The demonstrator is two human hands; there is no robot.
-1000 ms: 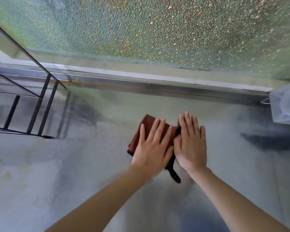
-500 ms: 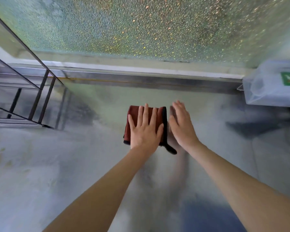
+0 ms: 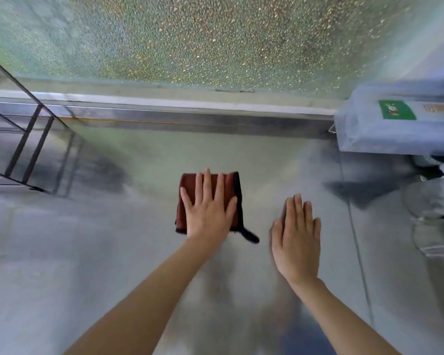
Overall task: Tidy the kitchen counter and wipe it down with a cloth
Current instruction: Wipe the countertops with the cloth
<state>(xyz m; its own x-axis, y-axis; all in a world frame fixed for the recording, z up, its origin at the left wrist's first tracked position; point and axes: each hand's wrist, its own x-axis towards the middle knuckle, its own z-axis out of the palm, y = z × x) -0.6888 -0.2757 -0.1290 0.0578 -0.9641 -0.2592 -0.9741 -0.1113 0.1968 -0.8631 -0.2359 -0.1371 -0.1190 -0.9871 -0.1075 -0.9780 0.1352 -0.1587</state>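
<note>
**While the left hand (image 3: 208, 213) pressed the cloth (image 3: 189, 181), the right hand (image 3: 296, 239) lay open beside it**

As the head camera looked down, the dark red cloth, folded to a rough square with a black edge, lay on the grey metal bench (image 3: 87, 252). It sat about midway across, short of the raised back rail (image 3: 190, 119). The left hand rested palm-down on top of it. Its fingers (image 3: 207, 183) were straight and slightly spread, pressing rather than gripping, with none curled round the fabric. A black loop (image 3: 250, 236) stuck out from the cloth's near right corner onto the bench.

The right hand was apart from the cloth, to its right and a little nearer the person. It was palm down, fingers straight and close together, holding nothing. Blur hid whether it touched the bench or hung just above it.

At the left edge stood a black wire rack (image 3: 23, 147). At the far right, against the rail, sat a translucent plastic bag (image 3: 369, 134) with a green label (image 3: 397, 110). The grey things nearer than it were too smeared to name. Behind the rail rose pebbled glass (image 3: 215, 42).
</note>
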